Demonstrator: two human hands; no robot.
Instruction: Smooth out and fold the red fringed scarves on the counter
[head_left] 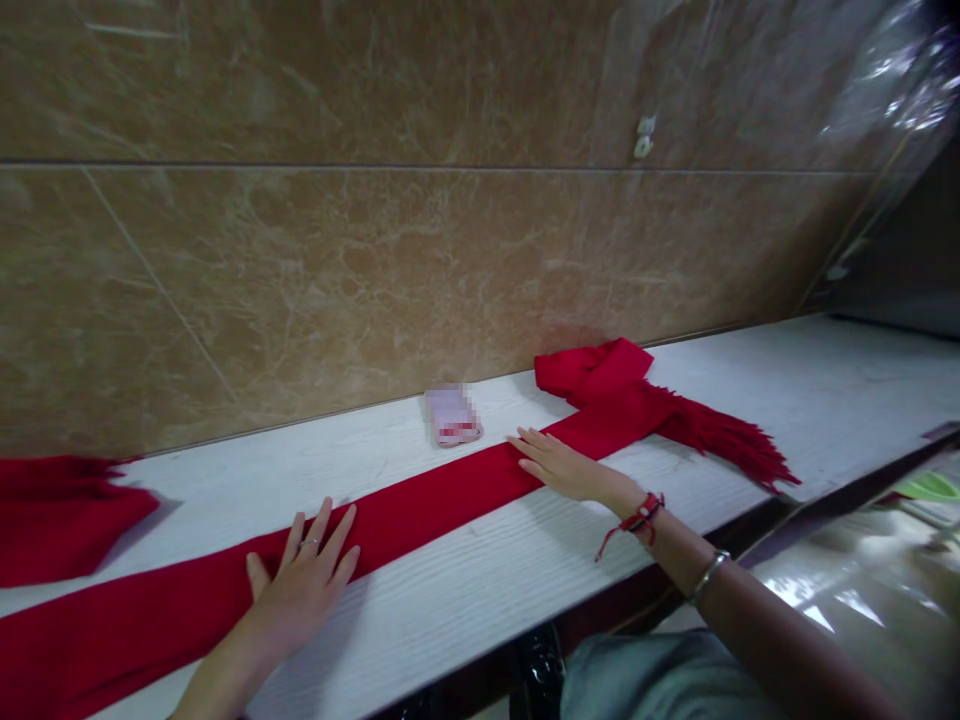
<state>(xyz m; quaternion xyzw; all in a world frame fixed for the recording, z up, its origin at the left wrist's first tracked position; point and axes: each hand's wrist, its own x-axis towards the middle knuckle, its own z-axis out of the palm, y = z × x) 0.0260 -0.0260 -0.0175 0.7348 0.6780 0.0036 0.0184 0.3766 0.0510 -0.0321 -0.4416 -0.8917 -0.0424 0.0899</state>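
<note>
A long red scarf (pixel 442 505) lies along the white tabletop, its middle stretch flat and folded into a narrow band. My left hand (pixel 304 580) rests on the band with its fingers spread; a ring shows on one finger. Farther right, my right hand (pixel 562 465) lies flat on the same band, fingers stretched out. Beyond it the scarf is bunched and crossed over itself, with a fringed end (pixel 731 440) pointing toward the table's front edge. At the far left, more red cloth (pixel 60 520) with a fringed edge lies behind the band, cut off by the frame.
A small pale pink object (pixel 452 415), partly blurred out, lies between the scarf and the brown tiled wall (pixel 360 270). The white table (pixel 810 380) runs on to a dark object (pixel 907 230) at the right. A green item (pixel 930 487) sits below the table's edge.
</note>
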